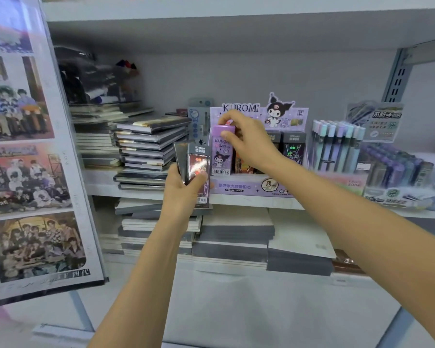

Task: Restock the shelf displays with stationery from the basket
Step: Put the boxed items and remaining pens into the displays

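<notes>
A purple Kuromi display box [251,188] of pencil-lead cases stands on the middle shelf. My right hand [246,139] pinches the top of a purple Kuromi lead case [221,156] standing at the box's left end. Dark Ultraman lead cases [293,149] fill slots further right. My left hand [183,189] holds a small fanned stack of dark Ultraman lead cases [197,169] just in front of the box's left side. The basket is out of view.
Stacked notebooks [146,149] sit left of the box, with more piles [236,237] on the shelf below. Pastel pens in a display [337,146] and another lead display [397,172] stand to the right. A photo poster board [30,151] leans at far left.
</notes>
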A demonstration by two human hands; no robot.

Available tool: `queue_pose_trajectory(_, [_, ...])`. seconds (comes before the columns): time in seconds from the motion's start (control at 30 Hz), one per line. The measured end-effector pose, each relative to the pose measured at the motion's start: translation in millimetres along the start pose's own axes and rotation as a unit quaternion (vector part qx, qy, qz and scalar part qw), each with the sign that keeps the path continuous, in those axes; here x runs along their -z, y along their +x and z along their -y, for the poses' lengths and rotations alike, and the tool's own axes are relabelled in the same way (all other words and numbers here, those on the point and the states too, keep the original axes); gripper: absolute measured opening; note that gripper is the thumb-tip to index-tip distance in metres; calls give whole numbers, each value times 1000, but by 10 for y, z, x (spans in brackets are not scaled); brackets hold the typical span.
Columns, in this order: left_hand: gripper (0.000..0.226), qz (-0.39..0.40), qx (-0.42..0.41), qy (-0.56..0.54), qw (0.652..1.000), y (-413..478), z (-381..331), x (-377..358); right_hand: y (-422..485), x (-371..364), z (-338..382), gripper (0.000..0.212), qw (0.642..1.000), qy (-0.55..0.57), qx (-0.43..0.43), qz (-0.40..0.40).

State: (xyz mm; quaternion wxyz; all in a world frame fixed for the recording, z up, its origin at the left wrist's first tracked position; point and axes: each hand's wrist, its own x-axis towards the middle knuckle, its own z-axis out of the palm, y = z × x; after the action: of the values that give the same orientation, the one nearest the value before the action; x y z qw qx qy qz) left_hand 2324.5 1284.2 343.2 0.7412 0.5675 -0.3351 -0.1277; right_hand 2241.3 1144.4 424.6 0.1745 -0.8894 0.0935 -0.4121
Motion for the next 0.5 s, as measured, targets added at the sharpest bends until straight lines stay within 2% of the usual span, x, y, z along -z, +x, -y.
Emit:
queue_pose_trajectory(0.1, [24,-9,6,-13,1000,-12,-10,-3,57,-22,22,14,1000,-8,-11,-5])
queue_pose_trajectory(0.27, [30,22,-8,-11,1000,-55,-26,26,-30,42,-120,17,998,30,-47,-32])
queue_pose_trajectory(0.4, [24,18,-12,-25,999,-77,-48,-1,3,-70,-61,19,999,-22,8,-30])
queue_pose_trajectory(0.5, [23,17,-15,-25,999,-72,-51,-7,-25,-157,-75,24,997,-51,14,-47])
